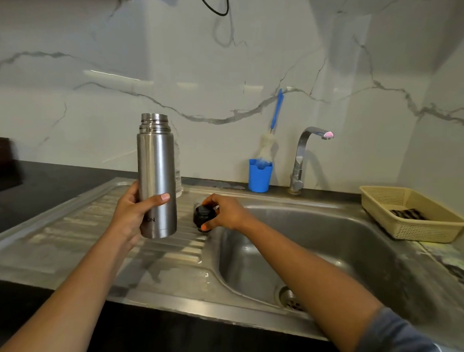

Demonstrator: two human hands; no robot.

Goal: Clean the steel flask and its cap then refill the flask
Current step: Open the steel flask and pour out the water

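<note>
**Desk:** Where's the flask?

**Me:** I have the steel flask (156,178) in my left hand (133,211), fingers wrapped round its lower body and thumb across the front. Its long axis is upright, and the threaded mouth is bare on top. It hangs over the draining board (77,222), left of the sink basin (329,246).

**Desk:** And the cap?

**Me:** My right hand (224,212) has curled fingers pinching the cap (203,217) from above, at the board's inner edge just beside the basin. I cannot tell whether it touches the ribs. It sits near the flask's base, on its right.

**Desk:** What does the next move turn on?

**Me:** The tap (306,152) stands at the back, right of both hands. Of the 2 hands, the right is nearer to it, and the flask is well apart from the spout. I judge the flask has to cross rightward over the basin before any rinsing. 1 bottle brush (269,140) stands in a blue cup (259,178) against the wall, between flask and tap. A basket (422,232) sits at the far right.
</note>
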